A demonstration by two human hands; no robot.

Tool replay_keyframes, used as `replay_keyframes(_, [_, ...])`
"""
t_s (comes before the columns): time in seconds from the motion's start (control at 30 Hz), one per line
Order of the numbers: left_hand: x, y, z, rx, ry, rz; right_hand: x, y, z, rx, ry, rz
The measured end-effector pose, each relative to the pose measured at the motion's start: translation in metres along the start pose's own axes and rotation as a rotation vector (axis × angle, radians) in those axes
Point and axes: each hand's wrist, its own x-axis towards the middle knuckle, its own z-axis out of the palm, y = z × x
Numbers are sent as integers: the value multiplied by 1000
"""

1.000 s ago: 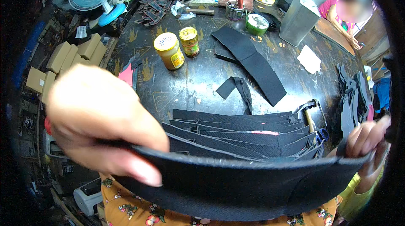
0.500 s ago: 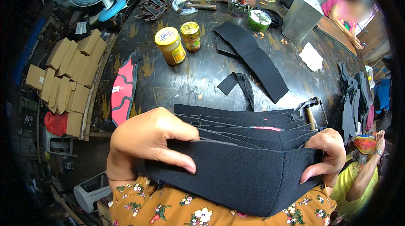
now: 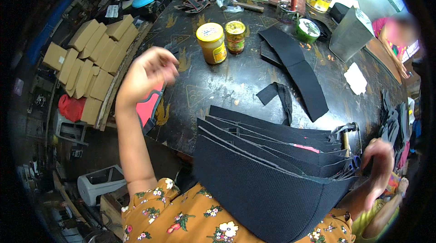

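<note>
A stack of black textured fabric pieces (image 3: 259, 188) leans against my lap at the table's near edge, its layers fanned at the top and a seam down the front piece. My left hand (image 3: 150, 68) is lifted off it, to the left, over a pink piece with dark trim (image 3: 147, 110) that it partly covers. Its fingers are loosely curled and apart, a little blurred, with nothing seen in them. Just beyond the stack's right end is my right hand (image 3: 380, 163), blurred, thumb and fingers apart, holding nothing that I can see.
Two jars with yellow lids (image 3: 211, 45) stand mid-table. Long black fabric strips (image 3: 302, 75) lie right of them. A hammer (image 3: 346, 138) rests behind the stack. Further back are a metal can (image 3: 349, 34) and a green tub (image 3: 307, 31). A person (image 3: 390, 39) sits at far right.
Both hands have let go of the front black piece. My left hand has moved up and left, my right hand outward to the right. The view has shifted, and the stack's layers stand differently.
</note>
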Motion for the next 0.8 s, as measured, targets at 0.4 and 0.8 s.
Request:
replay_keyframes(0.4, [-1, -143, -54, 1191, 498, -470, 70, 73, 15, -141, 40, 363])
replay_keyframes(0.8, [12, -11, -45, 113, 672, 137, 103, 54, 20, -220, -22, 232])
